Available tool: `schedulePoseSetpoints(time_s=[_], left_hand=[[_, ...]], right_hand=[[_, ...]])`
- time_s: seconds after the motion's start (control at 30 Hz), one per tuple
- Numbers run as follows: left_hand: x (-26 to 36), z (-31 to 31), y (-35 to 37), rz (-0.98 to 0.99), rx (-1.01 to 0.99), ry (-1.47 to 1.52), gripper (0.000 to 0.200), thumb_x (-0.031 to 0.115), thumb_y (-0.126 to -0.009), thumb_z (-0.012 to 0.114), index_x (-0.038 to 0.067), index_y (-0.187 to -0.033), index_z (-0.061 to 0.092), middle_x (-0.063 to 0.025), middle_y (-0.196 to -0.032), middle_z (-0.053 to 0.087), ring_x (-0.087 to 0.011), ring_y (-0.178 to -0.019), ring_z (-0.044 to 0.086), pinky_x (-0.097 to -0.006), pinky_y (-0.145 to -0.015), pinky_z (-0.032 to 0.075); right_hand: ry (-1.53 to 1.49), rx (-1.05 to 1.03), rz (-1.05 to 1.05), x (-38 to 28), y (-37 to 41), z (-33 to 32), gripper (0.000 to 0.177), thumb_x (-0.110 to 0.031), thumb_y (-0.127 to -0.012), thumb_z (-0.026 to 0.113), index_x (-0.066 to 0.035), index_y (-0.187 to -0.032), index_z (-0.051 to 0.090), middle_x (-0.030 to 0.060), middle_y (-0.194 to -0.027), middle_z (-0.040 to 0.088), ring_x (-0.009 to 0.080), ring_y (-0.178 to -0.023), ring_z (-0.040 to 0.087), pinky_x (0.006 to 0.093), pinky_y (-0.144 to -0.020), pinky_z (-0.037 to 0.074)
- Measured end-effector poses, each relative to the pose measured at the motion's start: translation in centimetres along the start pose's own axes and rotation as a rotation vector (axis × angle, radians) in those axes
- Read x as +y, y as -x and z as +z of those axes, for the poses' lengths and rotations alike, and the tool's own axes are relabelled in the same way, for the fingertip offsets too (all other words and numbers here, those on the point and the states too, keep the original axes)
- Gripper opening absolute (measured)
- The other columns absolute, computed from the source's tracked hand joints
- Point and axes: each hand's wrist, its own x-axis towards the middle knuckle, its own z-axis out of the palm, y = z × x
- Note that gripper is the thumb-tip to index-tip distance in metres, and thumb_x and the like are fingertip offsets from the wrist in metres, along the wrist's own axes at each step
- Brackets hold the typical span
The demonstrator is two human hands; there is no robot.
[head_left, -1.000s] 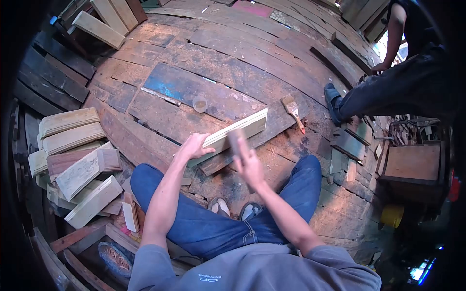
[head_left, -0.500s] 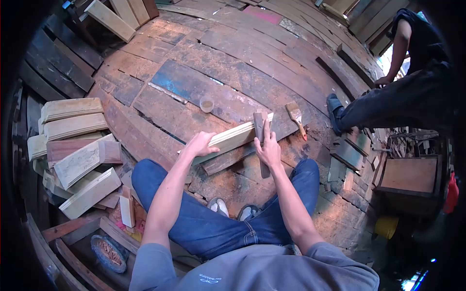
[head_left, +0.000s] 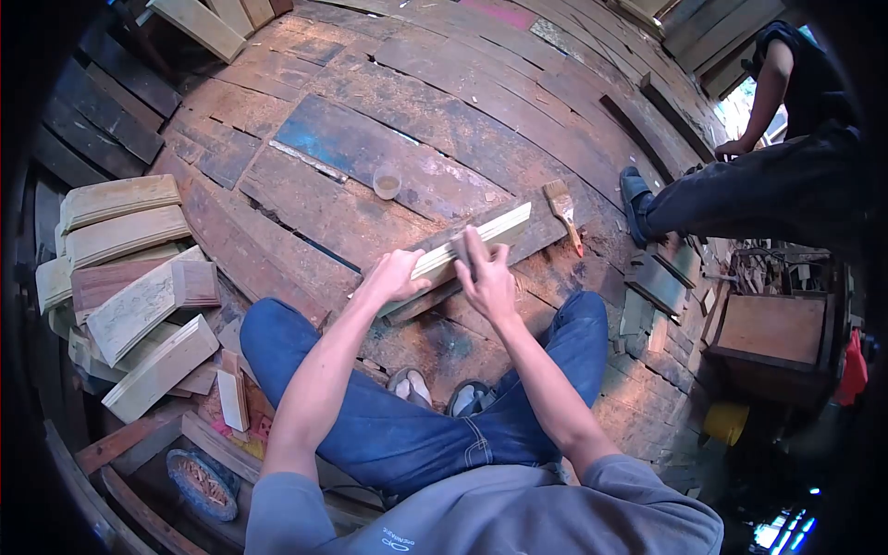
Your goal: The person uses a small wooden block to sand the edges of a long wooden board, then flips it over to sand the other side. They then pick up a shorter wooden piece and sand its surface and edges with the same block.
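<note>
A pale wooden board (head_left: 504, 227) with a grooved edge slants up and to the right in front of my knees. My left hand (head_left: 391, 277) is wrapped round its near end. Farther along, my right hand (head_left: 490, 289) is closed on a flat brown strip (head_left: 474, 250), held against the board's grooved edge; the strip is smeared by motion and partly hidden by the fingers. Beneath the board, a dark wooden plank (head_left: 546, 233) lies on the floor. A paintbrush (head_left: 561, 205) rests at the plank's far end.
A clear plastic cup (head_left: 387, 183) stands on the dusty plank floor. Stacked pale wood pieces (head_left: 129, 231) are at my left, above a bowl of shavings (head_left: 202, 483). To the right, another person's leg (head_left: 731, 199) reaches in, near a wooden box (head_left: 772, 328).
My right hand has slid the brown strip down and left along the board, towards my left hand. The strip is now turned, with less of it showing. The view has shifted slightly.
</note>
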Motion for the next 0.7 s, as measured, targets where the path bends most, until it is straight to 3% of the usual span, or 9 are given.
schedulePoseSetpoints(time_s=[0.07,0.13,0.2,0.27,0.33,0.4,0.5,0.6,0.7], left_hand=[[-0.6,0.2,-0.6,0.003,0.012,0.016,0.058,0.031,-0.079,0.082,0.003,-0.126,0.063,-0.0259,-0.111,0.070,-0.0432,-0.106,0.067,-0.0497,-0.090,0.055],[-0.5,0.0,-0.6,0.004,0.008,0.020,0.060,0.031,-0.079,0.082,0.003,-0.128,0.063,-0.0256,-0.111,0.070,-0.0429,-0.107,0.067,-0.0494,-0.090,0.055],[-0.3,-0.5,-0.3,-0.004,-0.005,0.021,0.059,0.031,-0.080,0.082,0.004,-0.129,0.062,-0.0246,-0.112,0.070,-0.0424,-0.108,0.067,-0.0496,-0.092,0.055],[0.2,-0.8,-0.3,-0.016,-0.029,0.022,0.058,0.031,-0.081,0.081,0.007,-0.130,0.061,-0.0230,-0.114,0.071,-0.0415,-0.110,0.067,-0.0500,-0.094,0.054],[-0.1,-0.4,-0.5,-0.035,-0.042,0.013,0.059,0.031,-0.081,0.081,0.006,-0.130,0.061,-0.0225,-0.114,0.071,-0.0415,-0.109,0.067,-0.0498,-0.094,0.055],[-0.1,-0.2,-0.6,-0.029,-0.034,0.006,0.059,0.032,-0.081,0.081,0.007,-0.130,0.062,-0.0222,-0.114,0.071,-0.0415,-0.109,0.067,-0.0496,-0.094,0.055],[0.0,-0.2,-0.4,-0.015,-0.004,0.042,0.057,0.032,-0.078,0.083,0.003,-0.123,0.064,-0.0246,-0.109,0.071,-0.0433,-0.105,0.067,-0.0493,-0.090,0.055],[-0.2,0.0,-0.4,0.006,0.042,0.061,0.055,0.031,-0.078,0.083,0.001,-0.121,0.065,-0.0258,-0.107,0.071,-0.0437,-0.103,0.068,-0.0497,-0.088,0.055],[-0.5,0.4,-0.2,-0.003,0.057,0.059,0.053,0.030,-0.079,0.082,0.001,-0.120,0.065,-0.0258,-0.106,0.071,-0.0434,-0.103,0.068,-0.0497,-0.087,0.055]], right_hand=[[0.107,-0.037,-0.104,-0.4,0.3,0.3,0.067,-0.039,-0.095,0.064,-0.028,-0.157,0.039,0.0228,-0.106,0.052,0.0364,-0.065,0.067,0.0491,-0.061,0.060],[0.166,-0.047,-0.137,1.4,-0.6,-0.1,0.066,-0.039,-0.096,0.062,-0.028,-0.156,0.038,0.0215,-0.105,0.053,0.0363,-0.064,0.068,0.0463,-0.053,0.060],[0.192,0.102,0.008,4.4,-2.3,-0.6,0.067,-0.038,-0.098,0.061,-0.027,-0.158,0.035,0.0196,-0.105,0.054,0.0341,-0.059,0.067,0.0442,-0.048,0.059],[0.182,0.217,0.025,5.2,-3.6,-1.8,0.064,-0.032,-0.100,0.056,-0.024,-0.159,0.032,0.0197,-0.105,0.054,0.0371,-0.063,0.068,0.0460,-0.054,0.061],[0.036,0.199,0.271,2.7,-3.0,-0.5,0.064,-0.032,-0.098,0.060,-0.021,-0.157,0.038,0.0210,-0.105,0.054,0.0406,-0.067,0.068,0.0477,-0.057,0.061],[0.099,0.072,0.045,-0.3,-0.2,1.4,0.065,-0.033,-0.095,0.063,-0.021,-0.155,0.041,0.0218,-0.106,0.054,0.0406,-0.069,0.068,0.0478,-0.058,0.060],[0.079,0.044,-0.228,-0.8,1.2,1.9,0.068,-0.032,-0.094,0.064,-0.024,-0.156,0.039,0.0219,-0.107,0.054,0.0373,-0.065,0.068,0.0476,-0.056,0.059],[0.123,0.014,-0.073,2.9,-1.6,-0.4,0.066,-0.031,-0.093,0.066,-0.024,-0.155,0.042,0.0218,-0.106,0.053,0.0396,-0.064,0.066,0.0486,-0.056,0.058],[0.122,0.180,-0.017,3.5,-2.9,-1.2,0.067,-0.028,-0.095,0.065,-0.021,-0.156,0.040,0.0213,-0.103,0.054,0.0362,-0.060,0.065,0.0453,-0.051,0.057]])
